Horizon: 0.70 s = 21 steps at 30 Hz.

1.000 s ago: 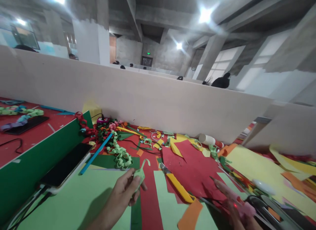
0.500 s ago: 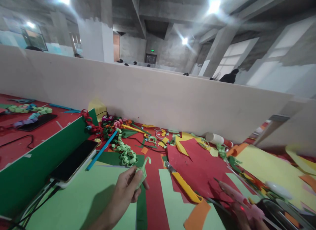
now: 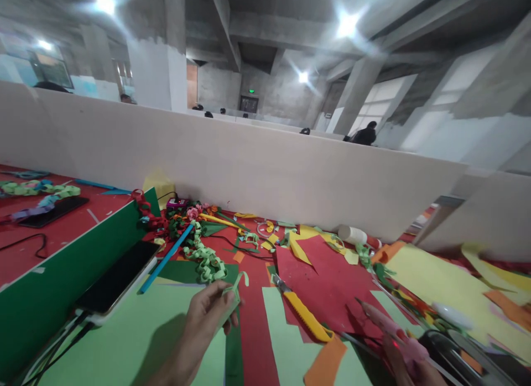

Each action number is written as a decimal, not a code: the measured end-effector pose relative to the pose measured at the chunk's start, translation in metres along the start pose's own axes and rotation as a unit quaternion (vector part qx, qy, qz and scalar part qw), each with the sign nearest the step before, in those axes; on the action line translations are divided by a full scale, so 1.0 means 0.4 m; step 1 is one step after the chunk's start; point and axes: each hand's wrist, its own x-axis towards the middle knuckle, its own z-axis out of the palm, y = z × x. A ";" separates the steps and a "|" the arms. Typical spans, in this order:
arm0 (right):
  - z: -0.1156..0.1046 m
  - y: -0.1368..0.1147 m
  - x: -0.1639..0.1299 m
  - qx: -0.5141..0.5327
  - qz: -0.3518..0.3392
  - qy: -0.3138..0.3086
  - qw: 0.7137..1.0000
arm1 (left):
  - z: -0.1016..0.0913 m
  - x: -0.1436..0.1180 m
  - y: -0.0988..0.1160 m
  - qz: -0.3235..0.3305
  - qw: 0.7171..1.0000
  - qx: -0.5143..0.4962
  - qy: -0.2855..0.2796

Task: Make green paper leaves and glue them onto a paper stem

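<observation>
My left hand [image 3: 209, 314] is closed, pinching a folded light green paper strip [image 3: 238, 287] whose curled end sticks up. It hovers over light green paper sheets [image 3: 124, 330]. Just beyond it lies a light green paper chain [image 3: 209, 264]. At the lower right, my right hand [image 3: 400, 364] is wrapped round a pink glue gun [image 3: 390, 328] with a red light on its side; its tip points to the upper left. Between my hands lies a yellow utility knife [image 3: 307, 314], beside an orange paper piece [image 3: 326, 364].
A phone [image 3: 120, 278] with cables lies at the left by a green divider [image 3: 74, 264]. A blue paper stick [image 3: 166, 259] is near it. Red sheets [image 3: 327, 281], yellow sheets [image 3: 440, 281] and scraps cover the table. A white partition [image 3: 249, 159] stands behind. A dark device [image 3: 460, 355] sits at the right.
The view has shifted slightly, so the table's things sit a little further left. My left hand still pinches the green strip, and my right hand still holds the glue gun.
</observation>
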 end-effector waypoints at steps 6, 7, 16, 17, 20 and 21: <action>0.006 0.038 0.003 -0.022 0.056 0.024 0.998 | -0.013 0.002 -0.027 -0.037 0.999 0.007 0.011; 0.009 0.040 0.000 -0.025 0.061 0.022 0.998 | -0.013 0.001 -0.027 -0.045 0.999 0.004 0.017; 0.019 0.078 -0.025 -0.047 0.105 0.043 0.992 | -0.019 0.001 -0.010 -0.063 0.998 0.022 -0.010; 0.021 0.083 -0.027 -0.047 0.108 0.043 0.992 | -0.021 0.002 -0.013 -0.062 0.998 0.026 -0.012; 0.022 0.093 -0.027 -0.045 0.113 0.048 0.991 | -0.026 0.006 -0.027 -0.059 0.998 0.032 -0.002; 0.022 0.096 -0.025 -0.044 0.114 0.052 0.991 | -0.026 0.006 -0.030 -0.061 0.998 0.033 0.003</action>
